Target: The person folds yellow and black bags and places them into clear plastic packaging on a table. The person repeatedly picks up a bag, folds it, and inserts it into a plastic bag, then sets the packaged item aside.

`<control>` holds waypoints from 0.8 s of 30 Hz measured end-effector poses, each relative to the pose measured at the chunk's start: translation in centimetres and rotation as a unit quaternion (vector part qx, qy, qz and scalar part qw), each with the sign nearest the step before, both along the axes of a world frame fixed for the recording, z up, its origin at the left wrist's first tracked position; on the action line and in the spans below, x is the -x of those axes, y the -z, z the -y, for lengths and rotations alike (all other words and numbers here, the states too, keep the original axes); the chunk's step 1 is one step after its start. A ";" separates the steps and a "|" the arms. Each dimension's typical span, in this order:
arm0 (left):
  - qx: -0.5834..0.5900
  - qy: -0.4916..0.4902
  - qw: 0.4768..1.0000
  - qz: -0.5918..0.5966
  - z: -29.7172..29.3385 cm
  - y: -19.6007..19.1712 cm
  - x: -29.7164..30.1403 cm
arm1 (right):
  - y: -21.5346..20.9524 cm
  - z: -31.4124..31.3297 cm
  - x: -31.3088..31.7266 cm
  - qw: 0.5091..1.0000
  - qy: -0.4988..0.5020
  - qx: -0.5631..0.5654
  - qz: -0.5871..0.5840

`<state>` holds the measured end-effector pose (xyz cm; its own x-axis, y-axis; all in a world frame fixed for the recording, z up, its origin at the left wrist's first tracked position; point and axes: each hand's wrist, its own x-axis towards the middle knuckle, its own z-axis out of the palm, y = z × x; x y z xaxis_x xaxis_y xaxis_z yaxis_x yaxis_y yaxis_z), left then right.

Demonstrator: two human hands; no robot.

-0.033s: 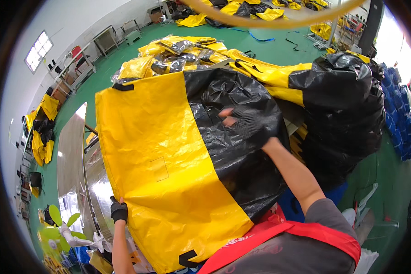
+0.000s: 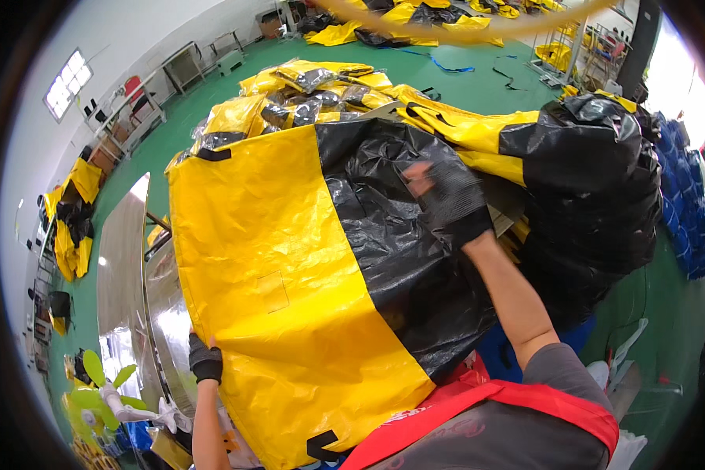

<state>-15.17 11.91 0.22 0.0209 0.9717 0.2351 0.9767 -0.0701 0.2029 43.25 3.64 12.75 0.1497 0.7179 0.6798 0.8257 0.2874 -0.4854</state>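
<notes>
A large yellow-and-black plastic bag (image 2: pixel 274 251) lies spread out in front of me, yellow on the left and black on the right. Short black strap tabs show at its far left corner and near edge. At the yellow side's left edge, my left hand (image 2: pixel 206 362), in a black fingertip-less glove, pinches the border. My right hand (image 2: pixel 454 200), gloved the same way, is over the crumpled black part with its fingers stretched out to the left. That hand is slightly blurred; whether its palm presses on the material is hard to see.
Behind the bag is a pile of folded yellow-and-black packs (image 2: pixel 313 86). A bulky heap of similar bags (image 2: pixel 587 180) stands to the right, with blue bundles (image 2: pixel 685 196) beyond. A glossy-topped table (image 2: pixel 121 266) and a green-bladed fan (image 2: pixel 113 392) are at left.
My right hand has moved a little to the right and nearer over the black part. My left hand stays at the left edge, and the bag lies almost the same.
</notes>
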 end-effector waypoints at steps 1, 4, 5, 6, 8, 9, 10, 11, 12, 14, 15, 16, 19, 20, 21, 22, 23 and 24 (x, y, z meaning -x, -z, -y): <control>-0.068 0.134 0.988 0.029 -0.1 -0.6 -1.2 | -0.2 -0.8 -1.5 0.986 0.131 -0.042 -0.094; 0.033 0.386 0.918 0.083 0.4 -4.4 -17.4 | 6.0 -1.4 -17.1 0.866 0.199 0.435 -0.147; 0.073 0.456 0.885 0.059 1.0 -4.7 -21.3 | 6.7 -1.4 -15.5 0.892 0.116 0.372 -0.228; 0.105 0.522 0.845 0.037 1.3 -4.8 -24.2 | 7.3 -1.3 -13.7 0.905 0.030 0.298 -0.303; 0.087 0.535 0.839 -0.037 0.5 -1.7 -27.8 | 8.2 -2.6 -13.1 0.883 -0.021 0.358 -0.303; 0.118 0.488 0.863 -0.051 -0.2 -0.5 -27.9 | 7.1 -2.6 -11.9 0.916 -0.039 0.308 -0.253; 0.130 0.456 0.873 -0.114 -1.1 0.7 -27.9 | 8.4 -3.1 -13.4 0.973 0.083 0.206 -0.064; 0.118 0.438 0.885 -0.108 -1.2 1.8 -27.9 | 8.7 -2.9 -15.7 0.958 0.165 0.233 -0.002; 0.111 0.417 0.896 -0.104 -1.1 2.2 -27.8 | 7.1 -3.1 -15.5 0.933 0.241 0.260 0.058; 0.094 0.409 0.903 -0.093 -1.2 3.1 -28.5 | 7.3 -5.7 -14.5 0.829 0.274 0.434 0.222; 0.100 0.404 0.904 -0.094 -1.2 3.1 -28.3 | 6.2 -7.7 -12.3 0.785 0.304 0.428 0.328; 0.104 0.399 0.906 -0.096 -1.2 2.8 -28.0 | 4.6 -9.3 -10.5 0.733 0.332 0.412 0.428; 0.121 0.377 0.918 -0.028 -0.9 3.7 -29.0 | 2.9 -17.0 -12.0 0.926 0.195 0.123 0.300; 0.136 0.365 0.920 0.043 -0.6 5.3 -30.2 | 2.4 -20.2 -11.3 0.913 0.194 0.036 0.359; 0.157 0.438 0.882 0.080 -0.2 3.0 -32.9 | 2.1 -23.1 -12.1 0.918 0.164 0.199 0.302; 0.180 0.503 0.837 0.118 0.1 0.5 -35.4 | 2.5 -25.0 -11.9 0.896 0.127 0.356 0.233; 0.199 0.518 0.827 0.092 0.4 0.5 -36.9 | 1.8 -25.4 -9.3 0.879 0.109 0.387 0.258; 0.211 0.537 0.815 0.064 0.2 0.6 -38.2 | 0.4 -25.6 -7.6 0.862 0.097 0.410 0.282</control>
